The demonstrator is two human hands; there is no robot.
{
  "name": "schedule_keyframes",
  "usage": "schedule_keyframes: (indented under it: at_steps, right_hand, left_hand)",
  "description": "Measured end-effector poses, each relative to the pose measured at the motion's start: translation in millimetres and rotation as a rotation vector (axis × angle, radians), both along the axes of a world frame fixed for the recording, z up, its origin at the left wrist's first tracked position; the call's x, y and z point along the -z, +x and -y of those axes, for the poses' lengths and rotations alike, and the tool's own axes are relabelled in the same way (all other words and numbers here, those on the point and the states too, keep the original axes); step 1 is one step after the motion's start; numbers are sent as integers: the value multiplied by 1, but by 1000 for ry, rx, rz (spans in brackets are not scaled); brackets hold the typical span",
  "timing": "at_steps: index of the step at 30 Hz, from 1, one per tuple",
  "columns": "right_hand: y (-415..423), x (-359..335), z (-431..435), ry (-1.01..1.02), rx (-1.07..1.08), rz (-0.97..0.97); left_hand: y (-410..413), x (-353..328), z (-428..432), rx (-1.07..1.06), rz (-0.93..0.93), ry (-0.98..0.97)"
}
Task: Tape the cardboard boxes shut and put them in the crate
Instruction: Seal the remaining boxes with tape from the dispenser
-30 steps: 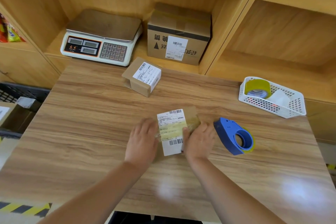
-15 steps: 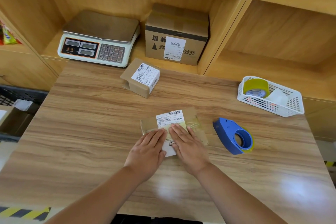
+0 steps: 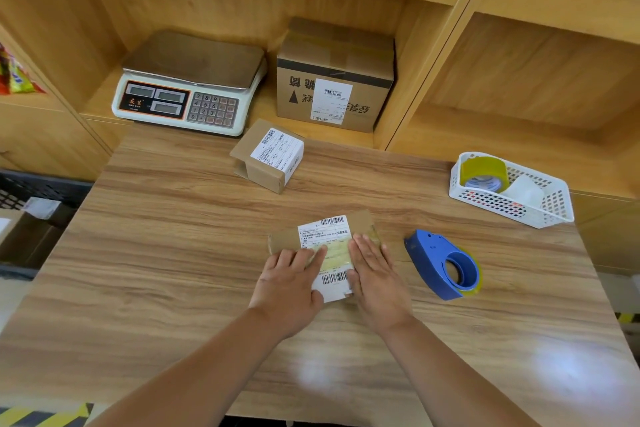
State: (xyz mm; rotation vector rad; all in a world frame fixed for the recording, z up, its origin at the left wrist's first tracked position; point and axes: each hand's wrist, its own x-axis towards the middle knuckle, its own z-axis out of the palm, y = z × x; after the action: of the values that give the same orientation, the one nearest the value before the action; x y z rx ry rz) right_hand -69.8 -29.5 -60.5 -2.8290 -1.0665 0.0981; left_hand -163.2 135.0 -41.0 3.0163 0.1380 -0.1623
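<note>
Head view, step in hand: both hands lay flat on the small box (image 3: 284, 241), apparently smoothing a strip of yellowish clear tape down across its top; taping of this box looked nearly done.
Left hand (image 3: 291, 284): palm down, fingers straight and spread over the near-left part of the box, gripping nothing.
Right hand (image 3: 375, 274): palm down, fingers straight, pressing the right part of the top, just beside the left hand with a strip of label showing between them.
Small box, place: on the wooden table (image 3: 166, 253), near its middle, close to the person.
Small box, look: flat brown cardboard, low-sided, with a white barcoded shipping label across the top and the glossy tape band running over the label.
Tape dispenser (image 3: 440, 263): blue, lying on the table just right of the box, untouched.
Second small box (image 3: 266, 158): farther back on the table, labelled; whether it was taped could not be told.
Crate (image 3: 24, 189): dark mesh, low at the left edge, well apart from the box.
Next move, judged: curl the fingers round the box's sides, lift it and carry it left to the crate.
</note>
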Motion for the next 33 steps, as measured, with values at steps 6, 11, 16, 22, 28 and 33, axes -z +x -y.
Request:
schedule_keyframes:
  at_steps: [6,11,16,22,28,33]
  right_hand:
    - [-4,2,-4,-37,15,22]
    - [-4,3,-2,-83,23,33]
    - [-4,1,-3,-107,26,39]
    - [-6,0,-5,-119,27,62]
    - [-21,-8,-33,-77,58,73]
    - [-39,-5,-45,-88,-105,17]
  left_hand:
    - [8,-6,7,36,-64,134]
    - [1,11,3,1,75,60]
    - [-19,17,-6,-40,181,19]
    - [-33,22,-11,-99,254,10]
    - [-32,25,-12,-148,243,-54]
    - [-30,24,-16,-142,272,-45]
